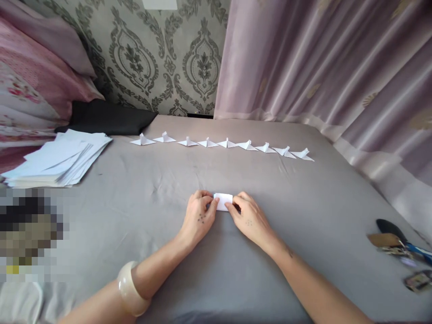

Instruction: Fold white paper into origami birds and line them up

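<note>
Between my two hands is a small folded piece of white paper [224, 202], held just above or against the grey sheet. My left hand [201, 213] pinches its left edge, thumb on the near face and fingers curled behind. At the right edge my right hand [248, 216] grips it the same way, thumb at the lower corner. Beyond the hands, a row of several folded white paper figures [227, 143] stretches from left to right, each with pointed sides and a raised middle.
A stack of white paper sheets [57, 162] lies at the left by a black cloth-like item [108, 118]. At the right edge are keys and small items [391, 242]. A patterned wall [168, 58] and a pinkish curtain [303, 63] border the grey sheet [151, 175].
</note>
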Tool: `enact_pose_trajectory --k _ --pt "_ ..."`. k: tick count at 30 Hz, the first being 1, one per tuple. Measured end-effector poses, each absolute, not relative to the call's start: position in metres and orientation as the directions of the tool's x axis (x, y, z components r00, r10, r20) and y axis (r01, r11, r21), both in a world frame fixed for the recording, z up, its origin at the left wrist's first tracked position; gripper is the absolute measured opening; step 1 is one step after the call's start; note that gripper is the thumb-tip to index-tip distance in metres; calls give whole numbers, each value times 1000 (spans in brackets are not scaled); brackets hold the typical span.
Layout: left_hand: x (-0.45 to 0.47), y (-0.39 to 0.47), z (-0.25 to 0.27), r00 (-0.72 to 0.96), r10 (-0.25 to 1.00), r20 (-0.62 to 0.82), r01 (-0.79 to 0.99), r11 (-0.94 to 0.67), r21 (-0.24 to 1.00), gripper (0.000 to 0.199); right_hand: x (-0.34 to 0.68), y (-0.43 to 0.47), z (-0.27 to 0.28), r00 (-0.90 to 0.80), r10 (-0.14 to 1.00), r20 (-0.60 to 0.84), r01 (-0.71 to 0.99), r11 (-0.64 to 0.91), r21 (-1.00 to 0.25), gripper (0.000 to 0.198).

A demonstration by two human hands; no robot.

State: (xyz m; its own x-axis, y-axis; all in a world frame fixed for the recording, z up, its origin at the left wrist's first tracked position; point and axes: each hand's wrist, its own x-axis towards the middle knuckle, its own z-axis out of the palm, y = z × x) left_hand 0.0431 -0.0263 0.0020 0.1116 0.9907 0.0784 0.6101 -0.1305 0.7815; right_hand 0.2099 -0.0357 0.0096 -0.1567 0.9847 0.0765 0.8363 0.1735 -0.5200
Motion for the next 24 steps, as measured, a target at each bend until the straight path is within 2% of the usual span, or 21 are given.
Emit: enact_pose_trajectory --k 9,15,24 --pt "42 -28 -7 22 999 50 618 -53 784 17 210 -32 6 -118 993 26 811 111 -574 24" --pt "43 -25 -12 69 983 170 660 -173 731 23 205 -34 6 -90 993 77 858 117 -500 25" --pt "44 -23 -9 24 996 85 658 -80 749 22 202 -32 5 -55 997 62 890 78 -449 28"
